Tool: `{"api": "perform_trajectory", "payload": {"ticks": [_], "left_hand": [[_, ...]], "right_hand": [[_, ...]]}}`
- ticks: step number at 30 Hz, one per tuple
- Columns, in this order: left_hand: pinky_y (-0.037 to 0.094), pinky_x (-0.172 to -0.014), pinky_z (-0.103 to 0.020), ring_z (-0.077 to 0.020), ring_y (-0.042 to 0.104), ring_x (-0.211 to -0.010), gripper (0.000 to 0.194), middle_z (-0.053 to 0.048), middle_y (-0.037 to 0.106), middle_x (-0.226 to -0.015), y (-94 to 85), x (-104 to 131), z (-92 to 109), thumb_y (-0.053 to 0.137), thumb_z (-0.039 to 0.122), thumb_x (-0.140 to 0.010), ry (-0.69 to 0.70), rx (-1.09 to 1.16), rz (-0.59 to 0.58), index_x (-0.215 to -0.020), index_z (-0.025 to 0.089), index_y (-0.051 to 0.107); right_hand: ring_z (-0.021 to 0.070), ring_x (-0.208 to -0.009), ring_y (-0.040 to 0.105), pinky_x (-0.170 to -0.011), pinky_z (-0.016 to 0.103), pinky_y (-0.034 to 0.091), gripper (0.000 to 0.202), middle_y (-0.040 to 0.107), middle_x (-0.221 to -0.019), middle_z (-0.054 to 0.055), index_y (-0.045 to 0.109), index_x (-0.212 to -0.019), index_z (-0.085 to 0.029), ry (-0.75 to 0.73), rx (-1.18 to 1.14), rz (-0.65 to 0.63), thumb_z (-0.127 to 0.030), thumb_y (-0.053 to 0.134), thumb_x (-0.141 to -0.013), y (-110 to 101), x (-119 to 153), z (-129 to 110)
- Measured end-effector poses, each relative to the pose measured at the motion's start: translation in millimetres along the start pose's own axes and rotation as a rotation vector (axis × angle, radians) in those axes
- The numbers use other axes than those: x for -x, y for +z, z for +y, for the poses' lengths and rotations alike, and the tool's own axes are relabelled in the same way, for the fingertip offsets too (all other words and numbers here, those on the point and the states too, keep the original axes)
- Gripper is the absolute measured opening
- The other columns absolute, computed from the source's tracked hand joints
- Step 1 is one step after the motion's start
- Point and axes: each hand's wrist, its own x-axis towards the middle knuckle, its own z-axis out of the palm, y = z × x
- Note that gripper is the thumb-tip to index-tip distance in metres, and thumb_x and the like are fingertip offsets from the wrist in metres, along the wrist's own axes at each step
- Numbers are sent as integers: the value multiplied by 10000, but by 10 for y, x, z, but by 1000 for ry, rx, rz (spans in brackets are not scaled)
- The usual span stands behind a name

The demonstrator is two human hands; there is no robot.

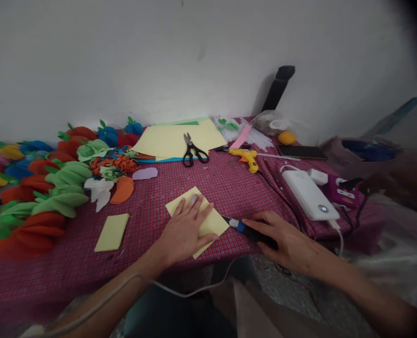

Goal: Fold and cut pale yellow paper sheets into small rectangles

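Note:
My left hand [187,230] lies flat with fingers spread on a pale yellow sheet of paper [213,223], pressing it to the table. The paper is turned cornerwise to me and looks folded or layered. My right hand [282,237] is closed around the black handle of a knife [252,230] with a blue band near its blade. The narrow dark blade points left and meets the paper's right edge; part of its tip is hidden by the paper. To the left lies a small stack of yellow paper pieces [112,232].
Black scissors [190,152] rest at the front of large yellow sheets [169,138]. A yellow glue gun [246,158] and its cord lie to the right, near a white power bank [307,195]. Colourful paper pumpkins [35,188] crowd the left side. A wall [194,70] stands behind.

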Motion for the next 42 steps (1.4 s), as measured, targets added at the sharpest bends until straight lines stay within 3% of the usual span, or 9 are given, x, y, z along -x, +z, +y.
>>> {"api": "perform_trajectory", "payload": {"ticks": [21,32,42], "left_hand": [[81,-1041,-468,-259,71,-1310,730,-99,203,-1417,-10,-12,7,232,643,-779,-4,15,11,-1341,177,221],[81,-1044,-458,-254,91,-1308,765,-108,200,-1417,-13,-1,0,225,656,-771,-13,10,17,-1350,159,189],[93,-1044,-447,-249,98,-1308,785,-114,208,-1413,3,-6,7,214,662,-768,-13,-16,30,-1353,140,178]], "right_hand": [[195,-982,475,-842,386,429,567,485,-1064,93,418,-1247,-223,-46,-22,-3,-55,466,-707,-10,-164,-22],[199,-1021,456,-875,381,413,548,459,-1109,97,417,-1250,-221,-11,10,1,-81,470,-722,-7,-98,21],[189,-989,459,-872,363,409,551,474,-1079,95,422,-1247,-202,-49,9,-17,-78,477,-713,31,-244,4]]}}
